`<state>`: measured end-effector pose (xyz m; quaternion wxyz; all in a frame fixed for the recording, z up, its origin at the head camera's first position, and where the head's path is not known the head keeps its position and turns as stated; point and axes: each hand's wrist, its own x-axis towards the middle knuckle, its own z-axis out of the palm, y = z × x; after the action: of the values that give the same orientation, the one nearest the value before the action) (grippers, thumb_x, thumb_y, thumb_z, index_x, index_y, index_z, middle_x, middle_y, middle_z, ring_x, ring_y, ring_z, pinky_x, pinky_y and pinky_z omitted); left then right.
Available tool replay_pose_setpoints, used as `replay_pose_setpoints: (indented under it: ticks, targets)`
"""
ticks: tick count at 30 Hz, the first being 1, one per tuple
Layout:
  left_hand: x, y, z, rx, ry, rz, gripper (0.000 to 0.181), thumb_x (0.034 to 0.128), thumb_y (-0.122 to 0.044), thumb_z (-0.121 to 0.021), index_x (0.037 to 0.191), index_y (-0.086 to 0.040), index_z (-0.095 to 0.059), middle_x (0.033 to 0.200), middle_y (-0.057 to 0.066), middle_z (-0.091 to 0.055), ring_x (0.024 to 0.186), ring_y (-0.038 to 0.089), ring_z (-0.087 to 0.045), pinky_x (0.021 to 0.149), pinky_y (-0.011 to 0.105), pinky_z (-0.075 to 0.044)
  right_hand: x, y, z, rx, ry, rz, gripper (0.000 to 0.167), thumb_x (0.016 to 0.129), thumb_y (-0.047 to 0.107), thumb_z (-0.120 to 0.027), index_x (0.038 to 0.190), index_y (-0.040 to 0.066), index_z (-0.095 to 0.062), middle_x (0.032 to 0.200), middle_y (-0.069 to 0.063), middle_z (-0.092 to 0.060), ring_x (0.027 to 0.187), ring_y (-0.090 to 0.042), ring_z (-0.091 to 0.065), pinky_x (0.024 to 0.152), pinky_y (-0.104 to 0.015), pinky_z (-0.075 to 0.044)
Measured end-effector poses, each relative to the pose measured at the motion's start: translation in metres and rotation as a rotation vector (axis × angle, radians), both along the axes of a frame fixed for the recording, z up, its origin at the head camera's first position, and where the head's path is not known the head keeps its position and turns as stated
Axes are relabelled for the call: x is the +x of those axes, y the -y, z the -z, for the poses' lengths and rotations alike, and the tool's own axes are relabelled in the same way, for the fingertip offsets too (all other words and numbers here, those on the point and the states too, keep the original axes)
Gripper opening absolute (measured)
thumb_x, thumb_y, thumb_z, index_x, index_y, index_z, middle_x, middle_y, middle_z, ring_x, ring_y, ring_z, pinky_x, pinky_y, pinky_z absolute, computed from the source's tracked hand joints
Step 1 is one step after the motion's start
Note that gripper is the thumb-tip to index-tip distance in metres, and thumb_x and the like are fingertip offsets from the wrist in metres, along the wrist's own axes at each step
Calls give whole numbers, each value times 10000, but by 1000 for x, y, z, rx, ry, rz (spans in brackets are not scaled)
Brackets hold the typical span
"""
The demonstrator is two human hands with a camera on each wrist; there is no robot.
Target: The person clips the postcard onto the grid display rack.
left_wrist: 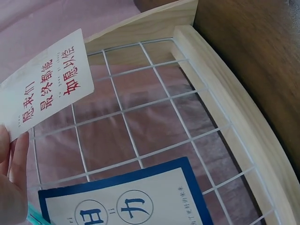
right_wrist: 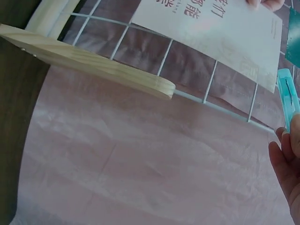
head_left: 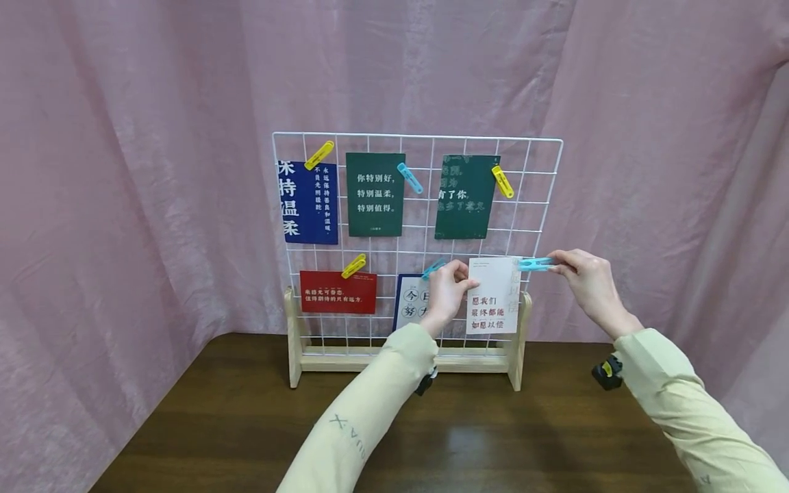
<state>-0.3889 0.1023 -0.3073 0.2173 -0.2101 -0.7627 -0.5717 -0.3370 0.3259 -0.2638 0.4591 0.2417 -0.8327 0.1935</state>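
A white card with red lettering is pinched at its left edge by my left hand, against the lower right of the white wire grid. My right hand pinches a light blue clothespin by its handle end. In the head view the tip of this clothespin meets the card's upper right edge; in the right wrist view it lies beside the card's corner. Whether it grips the card I cannot tell. Behind my left hand hangs a blue-bordered card with another blue clothespin.
A wooden stand holds the grid upright on a brown table. Clothespins sit on a dark blue card, two green cards and a red card. Pink curtain hangs behind.
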Motion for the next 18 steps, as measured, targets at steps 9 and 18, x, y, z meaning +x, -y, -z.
replay_pose_setpoints:
  ticks: [9, 18]
  targets:
    - [-5, -6, -5, -103, -22, -52, 158, 730, -62, -740, 765, -23, -591, 637, 1, -559, 512, 86, -510, 462, 176, -415, -13, 5, -14, 26, -5, -24, 160, 692, -122, -690, 844, -88, -654, 759, -183, -619, 665, -307, -591, 574, -409, -466]
    - [-8, -10, -5, -141, -20, -60, 148, 746, -82, -729, 769, -46, -588, 629, -18, -554, 534, 69, -498, 485, 190, -396, -24, 6, -23, 50, -19, -43, 155, 659, -125, -707, 804, -95, -661, 723, -191, -619, 637, -328, -595, 558, -414, -471]
